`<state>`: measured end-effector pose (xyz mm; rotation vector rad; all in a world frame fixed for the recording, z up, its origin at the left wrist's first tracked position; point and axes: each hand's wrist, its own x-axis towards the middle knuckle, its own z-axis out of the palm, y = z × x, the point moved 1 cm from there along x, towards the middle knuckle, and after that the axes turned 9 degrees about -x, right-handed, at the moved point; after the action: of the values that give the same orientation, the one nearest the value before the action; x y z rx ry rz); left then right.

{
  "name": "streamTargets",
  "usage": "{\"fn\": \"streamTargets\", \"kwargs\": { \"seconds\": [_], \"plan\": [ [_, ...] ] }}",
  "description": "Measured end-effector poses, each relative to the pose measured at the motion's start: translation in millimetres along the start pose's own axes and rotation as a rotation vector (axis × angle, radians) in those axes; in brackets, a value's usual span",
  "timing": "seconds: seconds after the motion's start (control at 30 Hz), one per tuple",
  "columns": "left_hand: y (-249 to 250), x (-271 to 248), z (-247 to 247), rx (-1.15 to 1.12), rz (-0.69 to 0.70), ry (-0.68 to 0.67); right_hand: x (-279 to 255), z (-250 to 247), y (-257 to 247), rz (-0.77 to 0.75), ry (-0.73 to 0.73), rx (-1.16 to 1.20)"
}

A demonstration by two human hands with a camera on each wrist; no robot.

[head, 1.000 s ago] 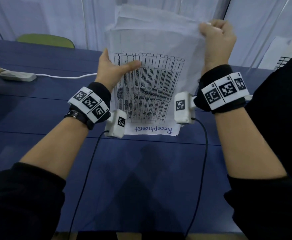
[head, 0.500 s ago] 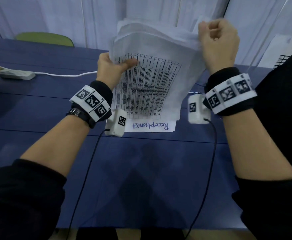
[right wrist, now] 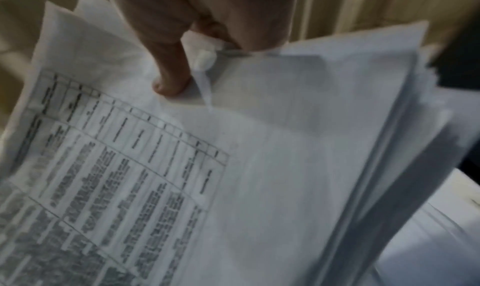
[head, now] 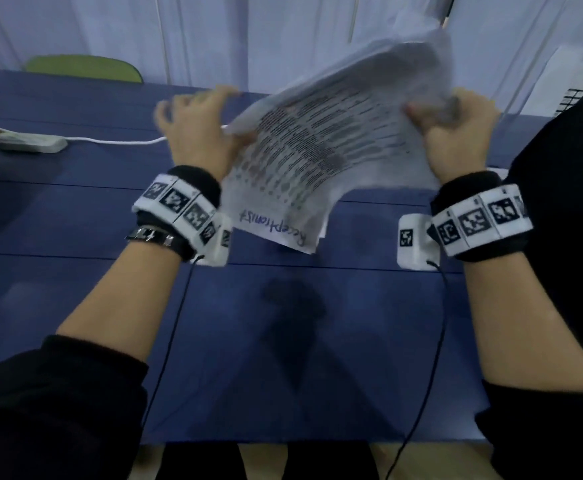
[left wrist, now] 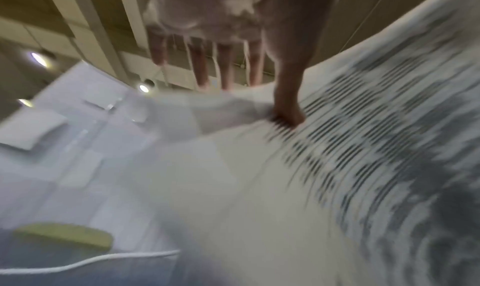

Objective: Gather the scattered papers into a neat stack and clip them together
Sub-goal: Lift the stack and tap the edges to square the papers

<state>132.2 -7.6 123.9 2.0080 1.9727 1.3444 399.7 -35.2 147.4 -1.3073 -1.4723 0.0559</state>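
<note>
A stack of white papers (head: 317, 157) hangs tilted above the blue table (head: 283, 341), its printed table facing me and a handwritten word at the lower edge. My right hand (head: 456, 126) grips the stack's upper right corner. In the right wrist view its thumb (right wrist: 168, 75) presses on the top sheet of the paper stack (right wrist: 259, 167) and the sheets fan apart at the right. My left hand (head: 200, 129) is at the stack's left edge with fingers spread. In the left wrist view the fingers (left wrist: 202, 65) are straight and only the thumb (left wrist: 288, 110) touches the paper (left wrist: 363, 167). No clip is in view.
A white power strip (head: 30, 143) and its cable (head: 117, 142) lie at the table's far left. A green chair back (head: 82, 67) stands behind the table, against white curtains. Black cords run from both wrist cameras toward me.
The stack has swung from upright to slanting, top toward the right. My left hand has released its grip and spread its fingers. The right hand has dropped lower, still holding the corner.
</note>
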Motion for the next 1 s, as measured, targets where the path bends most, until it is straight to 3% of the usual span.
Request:
{"fn": "streamTargets", "kwargs": {
  "seconds": [0.07,0.13,0.2,0.27,0.43,0.6,0.67,0.8,1.0],
  "plan": [
    [-29.5,-7.3,-6.2,-0.072,-0.123,0.143,-12.5,-14.9,17.2,0.042,0.060,0.140],
    [-53.5,-13.9,-5.9,-0.426,-0.170,0.195,-32.5,-22.0,33.2,0.133,0.055,0.318],
    [-69.4,-18.7,-1.9,-0.953,-0.199,0.069,-53.8,-21.0,46.2,0.218,0.053,0.464],
    [-75.5,-23.1,-2.1,-1.244,-0.220,-0.095,-71.2,-16.1,52.1,0.299,0.071,0.607],
    [-66.8,-50.3,-22.4,-1.175,-0.087,-0.145,-104.9,-18.1,62.8,0.397,-0.017,0.779],
    [-69.8,-80.4,-31.9,-1.164,-0.106,-0.233,-122.6,-18.1,54.3,0.433,-0.054,0.808],
    [-63.8,-85.9,-32.8,-1.190,-0.115,-0.197,-122.5,-13.6,48.2,0.419,-0.061,0.838],
    [-50.9,-88.2,-45.2,-1.221,-0.101,-0.057,-119.3,-17.1,37.5,0.357,0.062,0.783],
    [-39.4,-101.3,-57.4,-1.133,-0.048,0.058,-133.5,-20.4,36.3,0.309,-0.052,0.705]
  ]
}}
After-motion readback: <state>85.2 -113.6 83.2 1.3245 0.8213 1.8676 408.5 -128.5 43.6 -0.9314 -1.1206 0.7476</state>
